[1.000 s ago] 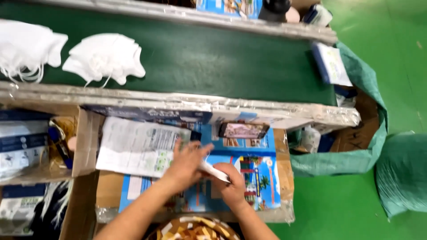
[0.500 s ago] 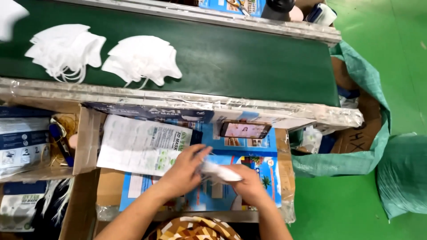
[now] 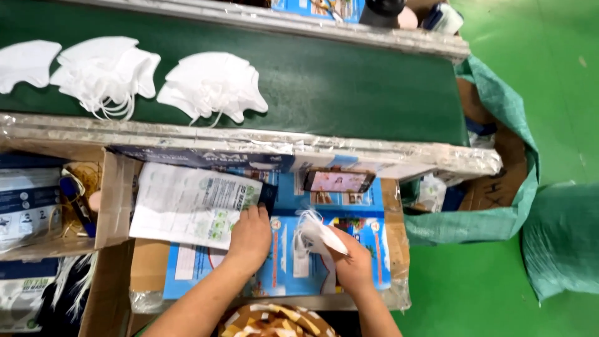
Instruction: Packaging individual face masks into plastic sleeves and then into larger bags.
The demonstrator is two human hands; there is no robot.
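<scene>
- Since a second ago: folded white face mask (image 3: 319, 236) lifted off blue printed work board (image 3: 349, 262), now clear of left hand; white mask piles (image 3: 212, 93) on green conveyor belt (image 3: 349, 81) carried further right.
- Reads as mask picked up, packaging step pending.
- Left hand (image 3: 249, 237): fingers together, flat on right edge of white printed pouch (image 3: 190, 205), left of board.
- Right hand (image 3: 350, 265): pinching mask above board centre.

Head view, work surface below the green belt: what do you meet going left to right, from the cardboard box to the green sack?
Cardboard box → printed white pouch → left hand resting on the pouch → white mask held in the right hand → green sack.
</scene>
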